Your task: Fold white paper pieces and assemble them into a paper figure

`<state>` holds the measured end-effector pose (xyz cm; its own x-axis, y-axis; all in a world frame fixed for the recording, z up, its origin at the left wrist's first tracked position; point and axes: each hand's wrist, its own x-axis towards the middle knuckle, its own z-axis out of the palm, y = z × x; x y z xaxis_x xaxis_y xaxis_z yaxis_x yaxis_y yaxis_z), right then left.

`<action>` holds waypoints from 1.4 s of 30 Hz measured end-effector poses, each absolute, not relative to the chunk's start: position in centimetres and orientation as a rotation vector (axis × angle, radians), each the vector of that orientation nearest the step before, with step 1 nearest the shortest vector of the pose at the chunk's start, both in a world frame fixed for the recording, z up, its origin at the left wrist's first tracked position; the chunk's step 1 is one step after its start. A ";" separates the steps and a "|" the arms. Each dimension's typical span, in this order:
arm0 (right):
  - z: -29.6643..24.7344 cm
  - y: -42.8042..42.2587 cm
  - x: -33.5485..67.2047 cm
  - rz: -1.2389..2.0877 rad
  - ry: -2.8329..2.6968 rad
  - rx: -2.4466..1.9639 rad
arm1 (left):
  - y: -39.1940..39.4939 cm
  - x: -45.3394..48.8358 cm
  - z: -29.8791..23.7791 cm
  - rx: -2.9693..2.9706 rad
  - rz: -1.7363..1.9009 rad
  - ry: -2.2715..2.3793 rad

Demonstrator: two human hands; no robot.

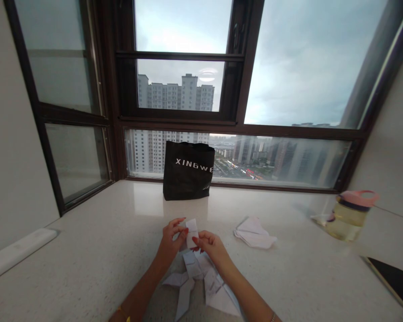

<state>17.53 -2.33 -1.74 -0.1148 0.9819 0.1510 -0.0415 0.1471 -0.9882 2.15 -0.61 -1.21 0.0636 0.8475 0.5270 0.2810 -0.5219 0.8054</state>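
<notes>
A small piece of folded white paper (192, 227) is held up between both hands, just above the counter. My left hand (173, 236) pinches its left side between thumb and fingers. On the lower right edge, my right hand (209, 245) grips the same paper with thumb and fingertips. Beneath the hands and between the forearms lie several folded paper pieces (185, 298), some overlapping. The right forearm partly covers this group. A separate bunch of folded paper (255, 232) rests to the right of my right hand.
Upright by the window stands a black bag (188, 174) with white lettering. At the right are a drink bottle (349, 219) with a pink lid and a dark flat device (394, 281). A long white bar (20, 250) lies along the left. All rest on the speckled counter (94, 264).
</notes>
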 end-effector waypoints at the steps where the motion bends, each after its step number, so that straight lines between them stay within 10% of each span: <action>1: -1.8 -2.3 17.6 1.190 -1.331 -1.023 | -0.7 2.1 -1.2 1.866 1.480 1.135; 13: -1.7 -2.3 17.8 1.094 -1.233 -0.993 | -0.9 2.3 -0.9 2.018 1.480 1.234; 24: -1.4 -3.9 17.3 0.132 -1.717 -1.057 | -0.4 2.4 -1.7 1.812 1.459 1.120; 42: -0.7 -3.8 17.6 0.542 -1.419 -1.111 | -0.2 2.3 -1.7 1.697 1.362 0.968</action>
